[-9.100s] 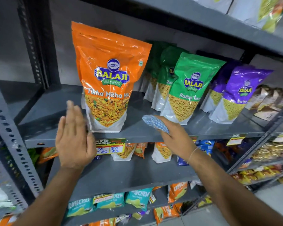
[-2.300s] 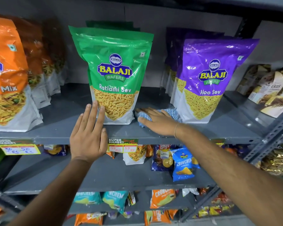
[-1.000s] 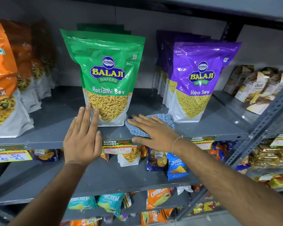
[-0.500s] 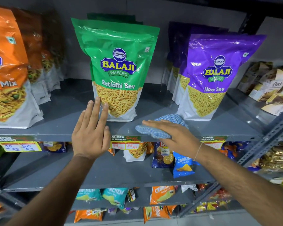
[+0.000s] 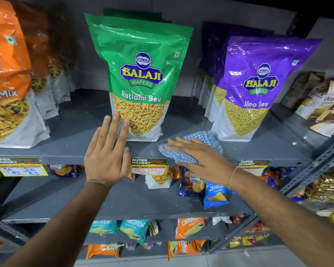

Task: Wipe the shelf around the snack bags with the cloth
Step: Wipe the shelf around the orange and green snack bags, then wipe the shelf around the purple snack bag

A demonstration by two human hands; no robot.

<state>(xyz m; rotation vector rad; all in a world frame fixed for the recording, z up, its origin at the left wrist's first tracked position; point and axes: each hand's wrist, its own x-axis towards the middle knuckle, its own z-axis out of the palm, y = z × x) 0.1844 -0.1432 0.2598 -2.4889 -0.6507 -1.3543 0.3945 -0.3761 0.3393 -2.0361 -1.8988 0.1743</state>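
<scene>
A blue-and-white checked cloth (image 5: 204,140) lies at the front edge of the grey shelf (image 5: 75,143), between the green Ratlami Sev bag (image 5: 143,74) and the purple Aloo Sev bag (image 5: 258,83). My right hand (image 5: 199,157) lies flat on the cloth, pressing it down, fingers pointing left. My left hand (image 5: 108,153) is open with fingers spread, its fingertips against the lower left corner of the green bag. An orange Mix bag (image 5: 6,83) stands at the far left.
More orange, green and purple bags stand in rows behind the front ones. Brown oats packs (image 5: 324,105) lean at the right. Price labels (image 5: 148,166) hang on the shelf edge. Lower shelves (image 5: 123,205) hold small snack packets. A perforated metal upright (image 5: 316,164) rises at right.
My right hand has slid the cloth along the shelf front, from beside the green bag's base toward the edge. My left hand has stayed at the green bag's corner.
</scene>
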